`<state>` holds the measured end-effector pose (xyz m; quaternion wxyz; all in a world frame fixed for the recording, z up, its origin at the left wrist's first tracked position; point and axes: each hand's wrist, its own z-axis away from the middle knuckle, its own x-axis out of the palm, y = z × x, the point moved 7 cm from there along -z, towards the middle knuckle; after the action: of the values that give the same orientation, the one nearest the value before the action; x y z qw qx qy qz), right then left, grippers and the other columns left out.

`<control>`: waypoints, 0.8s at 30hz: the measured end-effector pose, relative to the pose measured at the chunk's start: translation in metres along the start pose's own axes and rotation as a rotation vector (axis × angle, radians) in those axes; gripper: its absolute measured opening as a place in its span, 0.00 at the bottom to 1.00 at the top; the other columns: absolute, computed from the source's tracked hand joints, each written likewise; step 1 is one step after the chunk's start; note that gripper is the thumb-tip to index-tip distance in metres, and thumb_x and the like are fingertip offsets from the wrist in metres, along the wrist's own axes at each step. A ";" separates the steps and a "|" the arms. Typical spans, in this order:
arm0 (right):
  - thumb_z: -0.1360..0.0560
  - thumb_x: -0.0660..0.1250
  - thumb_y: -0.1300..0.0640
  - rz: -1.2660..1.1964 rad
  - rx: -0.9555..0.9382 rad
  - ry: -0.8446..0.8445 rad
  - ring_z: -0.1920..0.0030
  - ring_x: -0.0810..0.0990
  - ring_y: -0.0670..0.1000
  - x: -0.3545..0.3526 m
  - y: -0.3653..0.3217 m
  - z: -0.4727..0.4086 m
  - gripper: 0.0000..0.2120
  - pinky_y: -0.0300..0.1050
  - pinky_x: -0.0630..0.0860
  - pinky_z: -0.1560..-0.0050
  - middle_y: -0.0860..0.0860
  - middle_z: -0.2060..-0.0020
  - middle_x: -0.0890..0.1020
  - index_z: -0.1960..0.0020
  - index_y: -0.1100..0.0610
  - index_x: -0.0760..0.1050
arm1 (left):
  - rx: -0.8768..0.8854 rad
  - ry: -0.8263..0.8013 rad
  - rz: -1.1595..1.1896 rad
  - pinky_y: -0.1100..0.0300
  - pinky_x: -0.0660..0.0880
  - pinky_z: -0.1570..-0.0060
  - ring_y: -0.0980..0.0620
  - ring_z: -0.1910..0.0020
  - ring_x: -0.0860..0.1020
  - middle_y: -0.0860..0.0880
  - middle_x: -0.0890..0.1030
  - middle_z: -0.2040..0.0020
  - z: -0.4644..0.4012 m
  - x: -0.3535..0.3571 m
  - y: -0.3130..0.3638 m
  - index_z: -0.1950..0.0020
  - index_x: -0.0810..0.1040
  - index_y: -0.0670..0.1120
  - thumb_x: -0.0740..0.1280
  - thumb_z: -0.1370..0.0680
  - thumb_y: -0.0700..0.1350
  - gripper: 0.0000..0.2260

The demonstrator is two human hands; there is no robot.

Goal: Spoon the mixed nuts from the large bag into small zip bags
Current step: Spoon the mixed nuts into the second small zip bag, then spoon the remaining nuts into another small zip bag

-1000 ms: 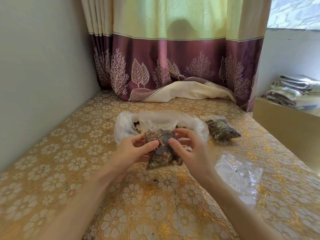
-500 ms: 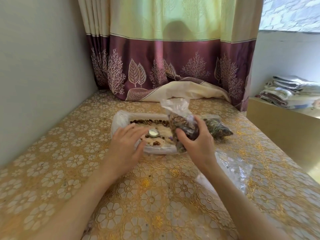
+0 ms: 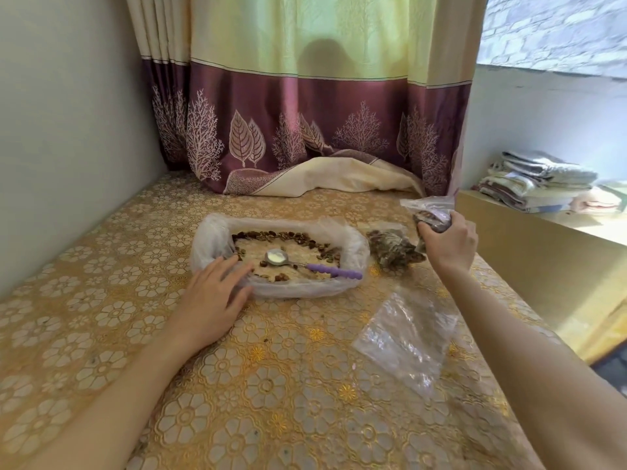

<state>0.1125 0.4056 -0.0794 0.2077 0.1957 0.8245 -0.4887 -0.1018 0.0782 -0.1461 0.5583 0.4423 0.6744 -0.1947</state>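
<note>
Left hand (image 3: 212, 295) — palm down, fingers straight, resting on the near-left rim of the large bag (image 3: 353, 245). Right hand (image 3: 448, 242) — arm extended, fingers curled round a filled zip bag (image 3: 432, 217), right of the large bag, beyond a second filled bag (image 3: 392, 247). Spoon (image 3: 305, 262) — inside the large bag. Empty zip bags (image 3: 405, 337) — near-right of it.

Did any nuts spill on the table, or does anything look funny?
No spilled nuts show on the tablecloth. The leftover nuts stay inside the large bag. One odd thing: the spoon lies in the bag, its purple handle poking over the edge.
</note>
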 end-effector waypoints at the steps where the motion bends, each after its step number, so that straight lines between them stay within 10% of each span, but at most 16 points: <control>1: 0.26 0.69 0.49 0.002 0.023 -0.016 0.38 0.70 0.62 0.002 0.005 -0.006 0.28 0.51 0.67 0.39 0.61 0.38 0.73 0.32 0.62 0.67 | 0.000 0.001 0.005 0.53 0.46 0.29 0.50 0.25 0.52 0.51 0.56 0.24 0.000 0.000 0.000 0.25 0.56 0.57 0.52 0.20 0.57 0.23; 16: 0.20 0.56 0.44 0.046 0.008 -0.431 0.34 0.70 0.60 0.049 0.038 -0.026 0.27 0.50 0.67 0.37 0.61 0.33 0.72 0.30 0.62 0.66 | -0.004 -0.006 -0.003 0.54 0.47 0.29 0.52 0.25 0.53 0.51 0.58 0.24 -0.001 0.003 -0.004 0.26 0.58 0.56 0.53 0.21 0.56 0.23; 24: 0.21 0.61 0.56 -0.014 -0.271 -0.102 0.43 0.74 0.56 -0.006 0.013 0.035 0.14 0.47 0.69 0.43 0.60 0.43 0.76 0.41 0.63 0.75 | -0.001 -0.016 0.004 0.48 0.54 0.27 0.50 0.25 0.55 0.49 0.60 0.25 0.000 0.000 0.002 0.26 0.60 0.52 0.55 0.20 0.54 0.23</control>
<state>0.1293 0.3794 -0.1009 0.2704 0.1350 0.8726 -0.3838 -0.1003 0.0786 -0.1457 0.5644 0.4416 0.6692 -0.1967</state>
